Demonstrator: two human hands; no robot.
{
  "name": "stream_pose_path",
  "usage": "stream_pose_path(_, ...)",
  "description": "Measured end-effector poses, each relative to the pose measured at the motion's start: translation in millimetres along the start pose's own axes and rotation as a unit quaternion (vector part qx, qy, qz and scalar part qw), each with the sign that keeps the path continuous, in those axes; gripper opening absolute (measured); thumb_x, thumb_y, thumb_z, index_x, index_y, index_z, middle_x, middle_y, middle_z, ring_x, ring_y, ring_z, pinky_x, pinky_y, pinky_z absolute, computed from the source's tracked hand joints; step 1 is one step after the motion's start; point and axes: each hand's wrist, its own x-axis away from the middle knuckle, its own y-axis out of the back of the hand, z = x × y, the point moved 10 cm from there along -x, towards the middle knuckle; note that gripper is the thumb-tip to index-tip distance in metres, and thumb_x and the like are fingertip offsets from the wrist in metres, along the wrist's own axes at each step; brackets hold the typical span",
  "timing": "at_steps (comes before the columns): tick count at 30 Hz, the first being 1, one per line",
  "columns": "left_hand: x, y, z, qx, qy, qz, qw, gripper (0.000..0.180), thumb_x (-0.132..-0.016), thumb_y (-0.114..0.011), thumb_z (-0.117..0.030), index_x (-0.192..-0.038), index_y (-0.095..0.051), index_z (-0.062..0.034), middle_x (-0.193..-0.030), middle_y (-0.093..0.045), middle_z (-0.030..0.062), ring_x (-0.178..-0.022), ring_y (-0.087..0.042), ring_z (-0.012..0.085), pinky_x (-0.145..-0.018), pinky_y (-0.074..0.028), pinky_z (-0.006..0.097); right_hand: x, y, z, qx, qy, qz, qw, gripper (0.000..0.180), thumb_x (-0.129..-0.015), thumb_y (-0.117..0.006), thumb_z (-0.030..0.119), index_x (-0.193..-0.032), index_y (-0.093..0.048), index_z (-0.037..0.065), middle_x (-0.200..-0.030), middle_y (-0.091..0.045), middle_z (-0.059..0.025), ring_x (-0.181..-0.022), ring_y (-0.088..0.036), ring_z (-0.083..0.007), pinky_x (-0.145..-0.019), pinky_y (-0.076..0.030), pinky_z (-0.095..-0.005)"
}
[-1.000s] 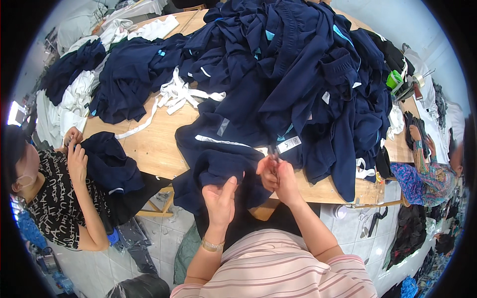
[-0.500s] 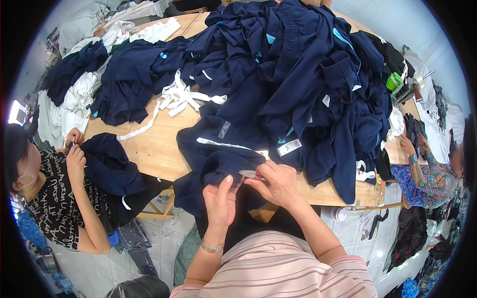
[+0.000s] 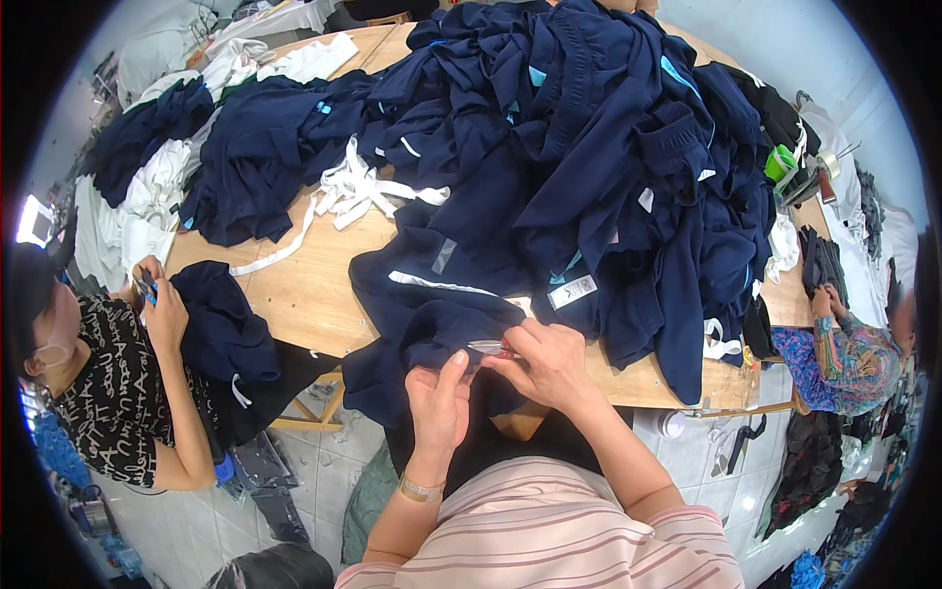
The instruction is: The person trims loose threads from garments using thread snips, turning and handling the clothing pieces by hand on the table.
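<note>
Centrally, left hand (image 3: 438, 404) pinching navy garment (image 3: 432, 329), right hand (image 3: 552, 363) holding snips (image 3: 487, 347)

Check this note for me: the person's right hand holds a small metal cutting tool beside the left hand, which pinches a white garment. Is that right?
Not quite: the garment is dark navy, not white, as the head view shows. The right hand does hold the small metal cutting tool beside the left hand, which pinches the garment.
</note>
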Motion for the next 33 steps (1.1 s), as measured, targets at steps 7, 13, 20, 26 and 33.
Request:
stream_pose_path(7, 2.1, 1.4, 4.0, 0.018, 0.013, -0.04, 0.999, 0.016, -0.09, -0.054, -0.008, -0.102, -0.06, 0.0019, -0.098, -0.063, 0.0089, -0.091, -0.06, 0.0152, -0.082, -0.05, 0.03, 11.7, -6.5, -33.5, -0.261, -0.183, -0.012, 0.948, 0.029, -0.079, -0.072, 0.027, -0.079, -0.054, 0.004, -0.06, -0.051, -0.0037, -0.047, -0.046, -0.0152, -0.045, -0.036, -0.0262)
stream_pose_path(13, 6.8, 13.6, 3.5, -0.062, -0.051, -0.061, 0.995, 0.009, -0.089, -0.057, -0.006, -0.095, -0.06, 0.0001, -0.094, -0.063, 0.006, -0.084, -0.059, 0.0119, -0.074, -0.048, 0.025, 11.2, -11.4, -9.5, -0.269, -0.144, -0.026, 0.952, 0.024, -0.075, -0.068, 0.003, -0.097, -0.057, 0.0, -0.064, -0.055, -0.006, -0.05, -0.052, -0.0124, -0.047, -0.041, -0.0236)
stream_pose_path(20, 13.0, 5.2, -13.9, -0.25, -0.149, -0.059, 0.955, 0.007, -0.087, -0.059, 0.0, -0.094, -0.061, 0.0028, -0.093, -0.063, 0.0047, -0.083, -0.057, 0.0083, -0.076, -0.046, 0.022, 8.1, -9.6, -5.1, -0.209, -0.129, 0.005, 0.969, 0.026, -0.073, -0.067, 0.005, -0.097, -0.057, 0.001, -0.071, -0.061, -0.0117, -0.057, -0.062, -0.0217, -0.053, -0.046, -0.0255)
stream_pose_path(26, 10.4, 4.4, -12.4, -0.225, -0.137, -0.046, 0.964, 0.011, -0.087, -0.06, 0.0, -0.098, -0.062, 0.0026, -0.095, -0.064, 0.0051, -0.084, -0.057, 0.0084, -0.078, -0.046, 0.023, 3.8, -27.8, -12.1, -0.31, -0.184, 0.095, 0.928, 0.022, -0.076, -0.065, 0.007, -0.094, -0.054, 0.002, -0.066, -0.057, -0.0077, -0.054, -0.056, -0.0152, -0.052, -0.043, -0.0254)
stream_pose_path(33, 1.8, 13.9, 3.8, -0.055, -0.036, -0.058, 0.996, 0.014, -0.091, -0.056, -0.01, -0.097, -0.061, 0.0004, -0.097, -0.063, 0.0068, -0.09, -0.061, 0.0137, -0.085, -0.05, 0.03, 25.9, -58.0, -18.4, -0.804, -0.312, 0.077, 0.501, 0.014, -0.092, -0.051, 0.017, -0.086, -0.044, 0.007, -0.056, -0.026, 0.006, -0.04, -0.025, -0.0038, -0.037, -0.023, -0.0202)
